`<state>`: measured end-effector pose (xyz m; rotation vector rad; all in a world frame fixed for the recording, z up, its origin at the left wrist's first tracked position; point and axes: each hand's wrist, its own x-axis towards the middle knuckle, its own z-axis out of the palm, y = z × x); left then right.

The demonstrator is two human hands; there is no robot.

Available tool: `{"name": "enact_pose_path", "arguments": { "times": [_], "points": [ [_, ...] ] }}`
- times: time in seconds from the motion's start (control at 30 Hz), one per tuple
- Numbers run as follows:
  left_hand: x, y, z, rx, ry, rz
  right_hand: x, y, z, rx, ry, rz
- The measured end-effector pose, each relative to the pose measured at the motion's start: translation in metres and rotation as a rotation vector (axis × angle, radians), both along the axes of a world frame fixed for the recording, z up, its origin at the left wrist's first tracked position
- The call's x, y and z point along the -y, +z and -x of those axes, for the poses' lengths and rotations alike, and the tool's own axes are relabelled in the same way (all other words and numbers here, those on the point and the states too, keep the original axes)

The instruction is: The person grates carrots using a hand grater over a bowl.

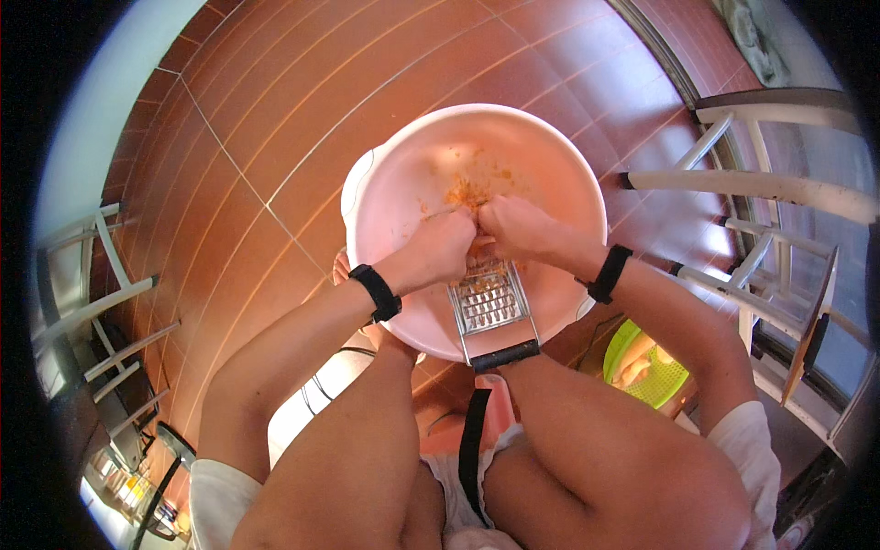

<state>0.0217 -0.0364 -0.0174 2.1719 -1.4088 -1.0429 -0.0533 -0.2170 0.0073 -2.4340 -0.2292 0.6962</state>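
A round pink plastic basin (550,165) stands before me, close to my knees. Both hands are inside it, nearly touching each other. My left hand (447,240) has its fingers curled, and my right hand (515,223) is closed in much the same way; what lies within the fingers is hidden. Orange grated shreds (471,192) lie on the basin's bottom just beyond the hands. A metal grater (491,302) with a black handle leans on the near rim, its upper end under my hands, with orange bits on it.
A green plastic basket (650,385) holding pale peeled pieces (636,368) is at the right beside my leg. White metal-framed chairs (749,185) stand at the right, and another white frame (103,316) at the left. Brown-red tiles (295,130) cover the floor.
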Motion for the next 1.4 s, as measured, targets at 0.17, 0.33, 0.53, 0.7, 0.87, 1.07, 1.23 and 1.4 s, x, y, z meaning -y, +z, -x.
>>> {"name": "enact_pose_path", "arguments": {
  "times": [0.17,0.33,0.53,0.7,0.87,1.07,1.23,1.4],
  "points": [
    [0.0,-0.003,-0.004,-0.109,0.039,-0.026,0.0,-0.002,-0.002,-0.009,0.024,0.019],
    [0.005,0.01,-0.009,-0.035,0.048,0.004,-0.001,-0.011,-0.009,-0.007,0.003,0.03],
    [-0.004,-0.002,-0.002,0.005,-0.048,0.04,-0.006,0.007,0.006,-0.043,-0.033,-0.023],
    [0.01,0.003,-0.011,-0.034,0.068,0.005,0.002,-0.012,0.003,0.043,-0.054,0.003],
    [-0.003,-0.001,0.001,-0.058,0.063,0.086,-0.004,-0.017,0.013,0.028,-0.007,-0.039],
    [0.007,0.015,-0.006,-0.038,-0.038,-0.023,0.002,-0.005,0.004,0.017,-0.032,-0.002],
    [0.002,0.003,-0.009,-0.025,0.011,0.014,0.0,-0.015,-0.001,0.077,-0.023,-0.073],
    [-0.002,0.006,-0.001,-0.04,0.003,0.031,-0.002,-0.005,0.003,-0.051,0.015,0.025]
  ]
}}
